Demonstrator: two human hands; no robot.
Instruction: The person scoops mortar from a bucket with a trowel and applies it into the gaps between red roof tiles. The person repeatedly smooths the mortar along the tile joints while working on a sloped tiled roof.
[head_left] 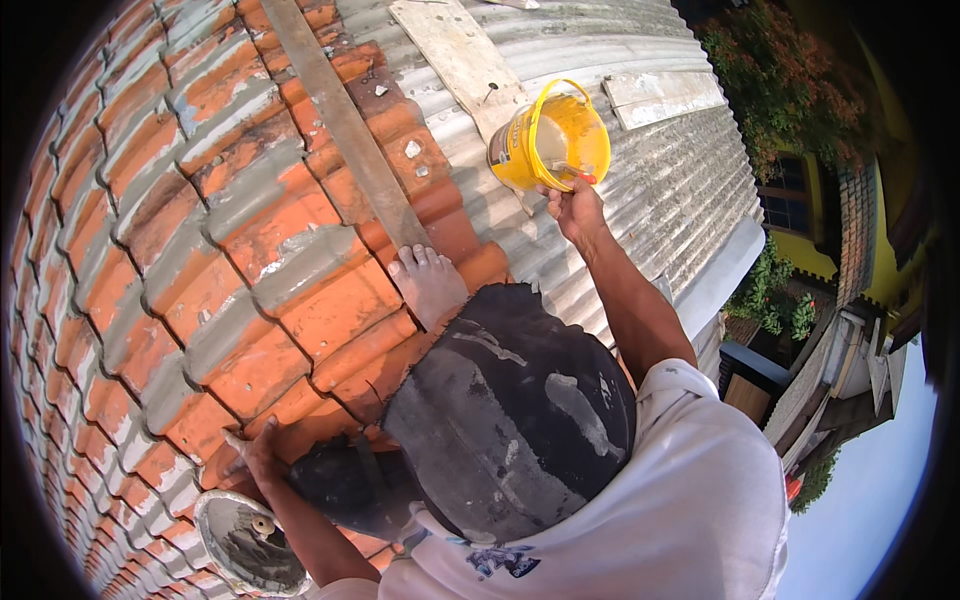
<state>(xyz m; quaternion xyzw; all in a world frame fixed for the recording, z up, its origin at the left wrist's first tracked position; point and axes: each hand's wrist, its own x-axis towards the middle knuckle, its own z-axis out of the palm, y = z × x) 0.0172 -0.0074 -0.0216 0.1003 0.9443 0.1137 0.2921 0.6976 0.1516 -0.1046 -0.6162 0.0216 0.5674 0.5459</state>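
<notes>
Right hand (pixel 577 212) curls, grip unclear, at a round yellow plastic bucket (pixel 582 130), probably stiff, best held by its bail (pixel 536 118); left hand (pixel 259 450) spreads on orange tiles (pixel 203 424).

Head view: wide fisheye, left unit of a head-worn pair. The axis points steeply downward along the front of the wearer's body. The shirt (pixel 640 490) fills the 5 o'clock sector at close range. The left hand (pixel 258 452) registers at 8 o'clock, the right hand (pixel 576 210) between 1 and 2. Coverage spans roof tiles (pixel 240 245) at 9 o'clock to sky (pixel 865 490) at 4. Straight edges bow toward the periphery.
</notes>
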